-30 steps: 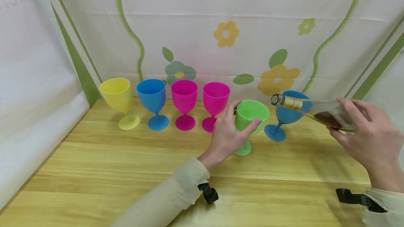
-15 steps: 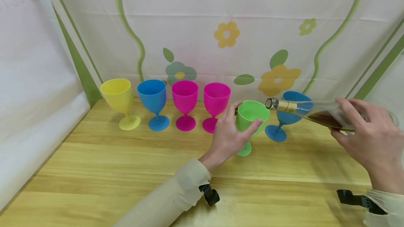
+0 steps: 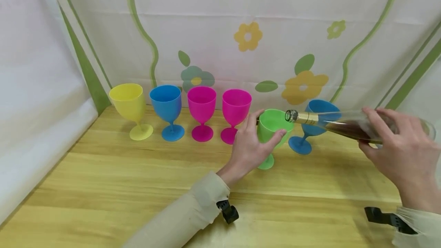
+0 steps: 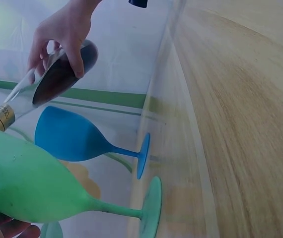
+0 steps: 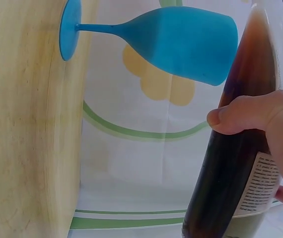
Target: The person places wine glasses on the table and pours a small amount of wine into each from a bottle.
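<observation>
My left hand grips the bowl of a green goblet, thumb in front and fingers round the far side. The goblet's foot stands on the table, as the left wrist view shows. In my right hand is a clear glass wine bottle, tipped nearly level and partly full of dark red liquid. Its neck points left, with the mouth over the green goblet's right rim. A printed label shows on the bottle in the right wrist view. Behind the bottle stands a blue goblet. No stream of liquid is visible.
Left of the green goblet runs a row on the wooden table: a yellow goblet, another blue goblet and two pink goblets, one left and one right. A flower-patterned curtain hangs close behind them.
The bottle has tilted further and its mouth has moved left, from beside the green goblet to over its rim. Liquid has run further toward the neck. My left hand has stayed put on the goblet.
</observation>
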The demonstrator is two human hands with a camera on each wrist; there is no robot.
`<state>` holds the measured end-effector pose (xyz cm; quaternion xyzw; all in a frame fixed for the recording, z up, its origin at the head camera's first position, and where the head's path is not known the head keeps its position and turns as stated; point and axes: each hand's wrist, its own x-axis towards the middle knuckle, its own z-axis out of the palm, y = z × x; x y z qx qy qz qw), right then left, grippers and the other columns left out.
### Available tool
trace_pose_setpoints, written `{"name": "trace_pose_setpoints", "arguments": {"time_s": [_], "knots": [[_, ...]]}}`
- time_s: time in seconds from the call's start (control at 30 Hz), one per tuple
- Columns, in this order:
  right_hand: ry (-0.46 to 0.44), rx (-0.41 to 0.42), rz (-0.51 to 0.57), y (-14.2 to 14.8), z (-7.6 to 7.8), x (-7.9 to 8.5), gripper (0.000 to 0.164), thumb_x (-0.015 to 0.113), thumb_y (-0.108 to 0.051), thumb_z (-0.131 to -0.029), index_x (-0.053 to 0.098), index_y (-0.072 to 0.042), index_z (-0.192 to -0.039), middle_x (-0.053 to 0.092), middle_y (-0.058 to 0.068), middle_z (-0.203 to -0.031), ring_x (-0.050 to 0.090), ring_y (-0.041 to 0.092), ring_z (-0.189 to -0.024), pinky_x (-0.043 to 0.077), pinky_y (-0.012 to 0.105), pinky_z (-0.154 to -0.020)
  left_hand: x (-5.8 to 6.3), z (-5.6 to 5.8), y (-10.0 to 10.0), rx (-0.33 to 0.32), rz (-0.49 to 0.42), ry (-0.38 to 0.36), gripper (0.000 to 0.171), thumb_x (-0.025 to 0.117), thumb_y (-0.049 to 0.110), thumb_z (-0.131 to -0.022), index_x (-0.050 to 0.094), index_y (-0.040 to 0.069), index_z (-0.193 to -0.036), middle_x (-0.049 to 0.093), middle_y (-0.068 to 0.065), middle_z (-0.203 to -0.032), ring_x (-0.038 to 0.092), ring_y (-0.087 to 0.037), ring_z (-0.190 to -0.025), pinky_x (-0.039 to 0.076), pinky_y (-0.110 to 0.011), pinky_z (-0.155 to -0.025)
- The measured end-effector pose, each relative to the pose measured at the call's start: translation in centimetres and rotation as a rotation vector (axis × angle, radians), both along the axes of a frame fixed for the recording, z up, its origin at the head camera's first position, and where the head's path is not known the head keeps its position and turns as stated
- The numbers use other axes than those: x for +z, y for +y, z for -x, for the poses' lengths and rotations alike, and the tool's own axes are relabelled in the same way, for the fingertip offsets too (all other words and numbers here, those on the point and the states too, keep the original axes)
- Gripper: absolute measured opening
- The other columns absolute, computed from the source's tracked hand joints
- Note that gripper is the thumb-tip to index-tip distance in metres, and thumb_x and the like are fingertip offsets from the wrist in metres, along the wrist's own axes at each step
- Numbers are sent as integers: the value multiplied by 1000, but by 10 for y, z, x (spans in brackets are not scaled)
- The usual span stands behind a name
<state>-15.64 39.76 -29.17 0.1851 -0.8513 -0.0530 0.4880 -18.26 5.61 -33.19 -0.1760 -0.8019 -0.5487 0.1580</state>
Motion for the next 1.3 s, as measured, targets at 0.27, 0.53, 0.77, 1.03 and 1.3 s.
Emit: {"name": "trace_pose_setpoints", "arguments": {"time_s": [0.27, 0.53, 0.77, 1.03, 1.3], "knots": [[-144, -8, -14, -5, -4, 4, 103, 88, 5, -60, 52, -11, -155, 57, 36, -139, 52, 61, -120, 46, 74, -99, 0, 0, -1, 1, 3, -10, 74, 74, 52, -94, 49, 14, -152, 65, -3, -128, 61, -11, -99, 55, -18, -70], [-58, 16, 17, -10, 2, -1, 95, 87, -2, -59, 60, -16, -149, 62, 29, -138, 58, 60, -116, 50, 73, -84, -2, -3, -5, 41, 3, -8, 73, 76, 50, -93, 50, 14, -152, 67, -4, -128, 63, -14, -101, 56, -19, -70], [8, 21, 15, -13, 4, -2, 88, 85, -5, -60, 64, -17, -144, 66, 28, -133, 61, 59, -112, 49, 69, -68, -3, -3, -7, 32, -10, -12, 73, 75, 52, -94, 50, 15, -152, 66, -5, -127, 64, -14, -100, 57, -19, -69], [41, 26, 12, -15, 5, -3, 84, 84, -8, -61, 66, -19, -143, 68, 26, -132, 63, 57, -112, 48, 69, -60, -4, -4, -8, 34, -8, -6, 73, 75, 50, -94, 49, 15, -152, 66, -4, -128, 64, -14, -101, 57, -19, -70], [64, 34, 9, -15, 5, -2, 82, 84, -7, -62, 66, -20, -142, 68, 25, -131, 63, 56, -111, 48, 69, -62, -4, -4, -8, 32, -8, 5, 73, 76, 49, -94, 50, 13, -152, 66, -5, -128, 64, -14, -101, 56, -19, -70]]}}
